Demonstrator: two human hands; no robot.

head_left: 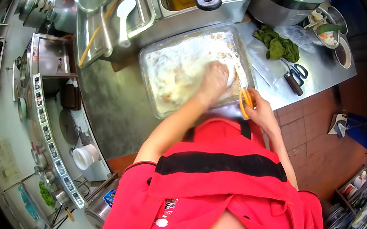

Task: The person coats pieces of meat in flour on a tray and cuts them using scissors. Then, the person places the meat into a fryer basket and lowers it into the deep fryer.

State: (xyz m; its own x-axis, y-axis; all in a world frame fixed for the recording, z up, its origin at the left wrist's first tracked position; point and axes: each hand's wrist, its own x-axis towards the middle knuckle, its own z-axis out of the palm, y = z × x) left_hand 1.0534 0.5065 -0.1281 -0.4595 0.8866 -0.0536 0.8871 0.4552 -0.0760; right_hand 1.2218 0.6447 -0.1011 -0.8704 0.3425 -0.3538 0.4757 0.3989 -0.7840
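A crowded counter (108, 107) is inviting a spill

The steel surface is carrying all the work, and a person in red (216, 177) is standing close up against its edge. Just beyond the work, a steel vat (239, 2) is holding amber liquid; powder puffing over the far wall could be landing in there and clouding it.

In front of the vat, the clear tray (149, 86) is sitting near the body, so a careless lean could be shoving it askew. White powder (176, 70) is covering its floor, yellowish in places, and a rough sweep could be sending some over the rim.

A crumpled green cloth (276, 43) is lying off to the right, where stray powder could be settling on it.

The left hand (216, 77) is resting down in the powder, blurred, and I can't tell whether it is gripping anything. The right hand (257, 108) is curling round something small beside the tray's rim. Scissors (300, 71) are lying beyond, where a stray elbow could be knocking them. Smallest is that right-hand thing, an orange ring-shaped object (244, 101); a loosening grip could be letting it drop
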